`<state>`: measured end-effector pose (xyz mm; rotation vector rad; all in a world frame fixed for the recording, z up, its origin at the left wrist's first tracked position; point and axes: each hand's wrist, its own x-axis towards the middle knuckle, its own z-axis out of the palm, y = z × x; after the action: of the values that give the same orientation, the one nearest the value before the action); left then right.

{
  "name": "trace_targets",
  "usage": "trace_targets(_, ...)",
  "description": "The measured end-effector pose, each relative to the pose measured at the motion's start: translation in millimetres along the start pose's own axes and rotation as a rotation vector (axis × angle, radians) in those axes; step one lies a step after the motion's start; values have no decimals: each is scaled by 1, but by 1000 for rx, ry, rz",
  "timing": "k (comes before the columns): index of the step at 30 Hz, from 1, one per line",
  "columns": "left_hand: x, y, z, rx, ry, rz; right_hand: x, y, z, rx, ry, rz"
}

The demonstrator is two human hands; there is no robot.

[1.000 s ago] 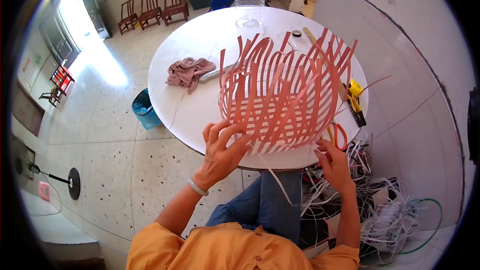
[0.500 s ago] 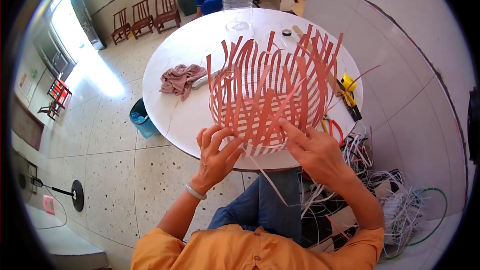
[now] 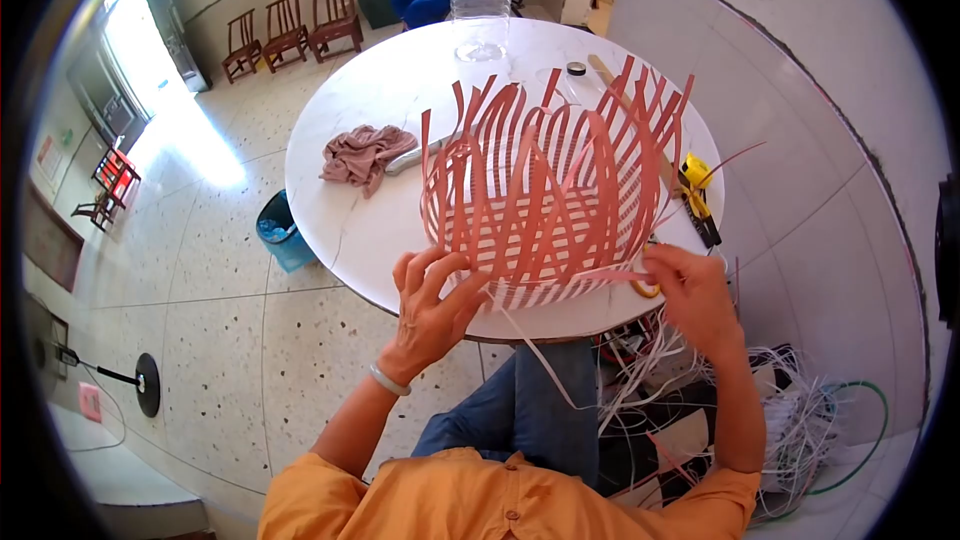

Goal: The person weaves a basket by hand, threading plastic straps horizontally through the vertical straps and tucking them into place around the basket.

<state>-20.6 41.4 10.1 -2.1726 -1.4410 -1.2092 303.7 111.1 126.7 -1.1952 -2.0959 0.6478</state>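
Observation:
A half-woven basket [image 3: 540, 225] of red and white flat strips stands on the round table, its loose red ends pointing up and curving inward. At its near left side my left hand [image 3: 432, 300] is closed, with fingers curled over the edge and thumb pressed in. My right hand [image 3: 695, 295] is off the basket's near right side, closed in a pinch on a pale weaving strip [image 3: 610, 275] that runs along the near wall. A loose white strip end [image 3: 535, 350] hangs below my left hand over the table edge.
On the white table [image 3: 345, 230] are a crumpled cloth [image 3: 365, 155], a clear plastic jug [image 3: 481, 15] and a yellow tape measure [image 3: 695, 172]. A blue bin [image 3: 283, 240] stands left. Loose strips [image 3: 790, 430] lie at lower right. A seated person [image 3: 425, 2] is at the back.
My right hand has moved from the basket's front wall to the right, drawing the pale strip out along it. My left hand stays at the near left edge.

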Motion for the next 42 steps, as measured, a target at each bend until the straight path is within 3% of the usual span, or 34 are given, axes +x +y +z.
trace_targets(1,-1,-1,0,1,-20,-3,-1,14,-5,-1,0,0)
trace_targets(3,-2,1,-1,6,-21,0,-1,44,-13,229,-60,333)
trace_targets(9,-2,2,1,20,-19,3,-39,130,18,287,-42,428)
trace_targets(10,-2,2,1,22,-19,6,-43,126,15,3,-75,384)
trace_targets(11,-2,3,1,24,-21,3,-46,121,17,5,-79,383)
trace_targets(13,-2,3,2,25,-21,7,-45,76,35,-515,383,-91)
trace_targets(14,-2,3,3,26,-26,8,-46,58,38,-511,383,-87)
trace_targets(16,-4,3,5,18,-16,-2,-46,28,46,-518,322,-399)
trace_targets(19,-4,4,4,17,-21,0,-40,-1,73,-368,223,-494)
trace_targets(25,-3,4,0,64,-35,-8,-32,-1,104,-401,209,-370)
trace_targets(35,-1,3,2,83,-40,-3,-30,2,107,-465,232,-371)
trace_targets(41,-3,0,-1,33,-15,19,-46,-19,111,-227,303,-439)
trace_targets(42,-2,0,-1,20,-12,7,-49,-26,116,4,212,-367)
